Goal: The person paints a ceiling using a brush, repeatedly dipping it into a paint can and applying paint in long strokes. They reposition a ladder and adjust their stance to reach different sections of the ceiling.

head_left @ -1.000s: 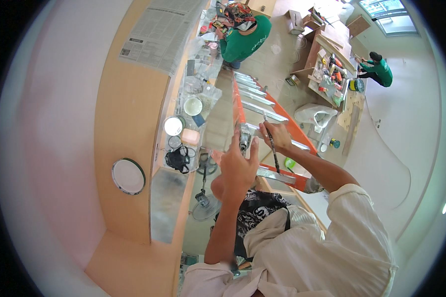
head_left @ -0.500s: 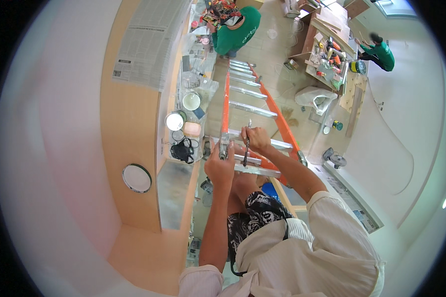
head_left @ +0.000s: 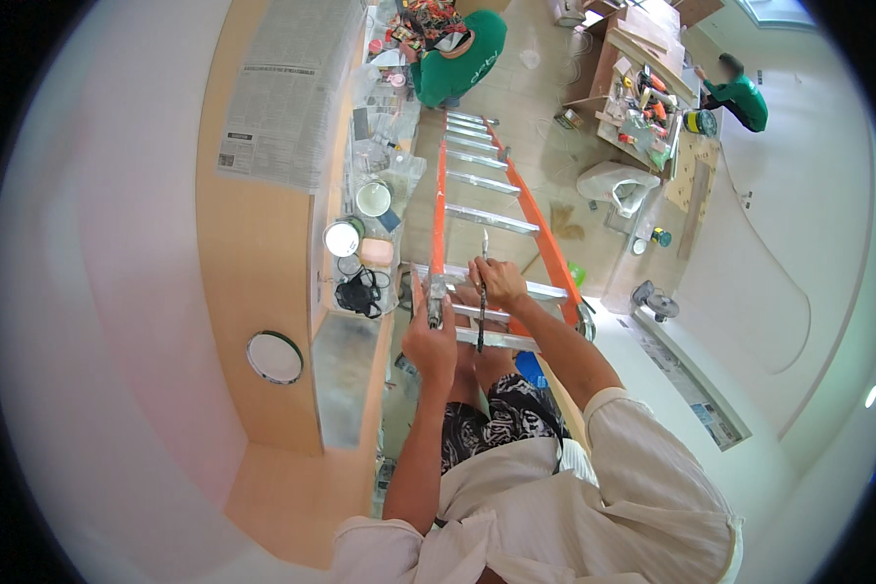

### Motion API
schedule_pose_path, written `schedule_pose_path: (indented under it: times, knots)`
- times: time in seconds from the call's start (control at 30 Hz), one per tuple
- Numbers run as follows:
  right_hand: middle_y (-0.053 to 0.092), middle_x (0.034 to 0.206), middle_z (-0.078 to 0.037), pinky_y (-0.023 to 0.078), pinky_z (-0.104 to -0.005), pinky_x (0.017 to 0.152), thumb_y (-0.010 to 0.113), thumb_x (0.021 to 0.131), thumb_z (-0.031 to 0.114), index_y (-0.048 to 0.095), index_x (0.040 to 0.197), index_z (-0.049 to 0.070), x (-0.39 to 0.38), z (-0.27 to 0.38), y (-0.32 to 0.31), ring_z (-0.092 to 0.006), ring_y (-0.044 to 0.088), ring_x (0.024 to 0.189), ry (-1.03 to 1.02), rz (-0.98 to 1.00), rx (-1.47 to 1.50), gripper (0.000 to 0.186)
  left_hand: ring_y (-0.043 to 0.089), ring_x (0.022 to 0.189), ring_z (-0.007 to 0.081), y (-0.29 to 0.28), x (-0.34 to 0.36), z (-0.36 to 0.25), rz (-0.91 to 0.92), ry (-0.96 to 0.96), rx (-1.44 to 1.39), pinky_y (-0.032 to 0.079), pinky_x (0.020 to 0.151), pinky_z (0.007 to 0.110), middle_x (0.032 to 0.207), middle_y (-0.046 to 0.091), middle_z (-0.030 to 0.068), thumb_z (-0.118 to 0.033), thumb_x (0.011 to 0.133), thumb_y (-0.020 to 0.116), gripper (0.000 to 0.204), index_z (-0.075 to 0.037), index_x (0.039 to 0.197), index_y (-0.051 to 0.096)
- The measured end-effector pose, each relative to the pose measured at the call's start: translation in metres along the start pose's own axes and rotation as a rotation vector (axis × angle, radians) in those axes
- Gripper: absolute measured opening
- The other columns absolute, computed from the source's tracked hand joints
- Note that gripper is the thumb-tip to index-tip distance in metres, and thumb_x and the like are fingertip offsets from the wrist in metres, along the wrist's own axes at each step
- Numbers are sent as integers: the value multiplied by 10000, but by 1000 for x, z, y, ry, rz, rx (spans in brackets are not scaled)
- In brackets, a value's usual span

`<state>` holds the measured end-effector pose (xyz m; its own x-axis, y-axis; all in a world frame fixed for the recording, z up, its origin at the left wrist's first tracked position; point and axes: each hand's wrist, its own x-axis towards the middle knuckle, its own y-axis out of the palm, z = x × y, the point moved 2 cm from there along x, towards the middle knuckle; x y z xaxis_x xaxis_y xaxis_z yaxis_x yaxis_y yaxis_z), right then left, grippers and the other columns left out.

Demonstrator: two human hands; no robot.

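Observation:
Below me, the orange ladder (head_left: pixel 538 219) with silver rungs leans across the middle of the view. My left hand (head_left: pixel 428 341) is closed around the ladder's left rail at a silver fitting (head_left: pixel 436 290), its fingertips partly hidden. Just right of it, over the rungs, my right hand (head_left: pixel 501 284) grips a long, thin tool (head_left: pixel 482 331) like a brush, dark at the lower end and pale at the top, held upright in the picture.
A wooden ledge (head_left: pixel 248 234) carries newspaper and a round lid; beside it a covered bench (head_left: pixel 358 156) holds cans and containers. One co-worker in green (head_left: pixel 462 63) bends over that bench; another (head_left: pixel 740 97) is by the far wall. A cluttered worktable (head_left: pixel 633 58) stands upper right.
My hands have shifted left and slightly down in the picture, still holding rail and tool. The view has shifted, showing the ladder's full length and the room's contents higher in the frame.

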<state>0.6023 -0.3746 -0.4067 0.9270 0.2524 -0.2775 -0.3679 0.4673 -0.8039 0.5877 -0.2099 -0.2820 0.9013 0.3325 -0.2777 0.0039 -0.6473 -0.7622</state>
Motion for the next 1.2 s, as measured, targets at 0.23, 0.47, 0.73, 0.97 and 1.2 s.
schedule_pose_path:
  times: [0.23, 0.47, 0.73, 0.97, 1.2]
  knots:
    - [619, 647, -165, 515, -483, 531, 509, 973, 293, 559, 864, 59, 0, -11, 14, -366, 634, 585, 0, 22, 25, 262, 680, 788, 398, 2, 0, 5, 71, -54, 41, 533, 660, 449, 911, 702, 209, -328, 916, 648, 348, -31, 1093, 694]
    - [616, 665, -177, 506, -499, 562, 502, 968, 270, 555, 886, 63, 2, -12, 6, -377, 623, 587, 90, 111, 16, 229, 686, 806, 371, 3, 0, 3, 68, -62, -18, 542, 670, 434, 942, 706, 192, -303, 899, 671, 328, -34, 1086, 696]
    - [615, 681, -159, 510, -490, 565, 516, 956, 239, 557, 861, 68, 3, -12, 8, -373, 621, 604, 73, 42, 49, 199, 697, 801, 376, 2, 5, 7, 64, -4, -91, 546, 671, 415, 926, 715, 191, -281, 898, 675, 344, -43, 1146, 691]
    - [591, 625, -161, 468, -501, 520, 499, 962, 175, 541, 781, 70, 4, 0, 0, -391, 588, 547, 46, -68, 30, 214, 689, 843, 366, -9, 5, 2, 151, -23, -86, 554, 702, 426, 992, 706, 206, -316, 921, 650, 402, -7, 1179, 642]
    - [601, 636, -160, 473, -504, 552, 501, 952, 192, 537, 783, 83, 7, 4, -4, -400, 596, 572, 69, -45, -1, 204, 673, 873, 394, 1, 3, 7, 71, -52, -56, 546, 729, 474, 872, 685, 216, -378, 902, 651, 458, -109, 1272, 644]
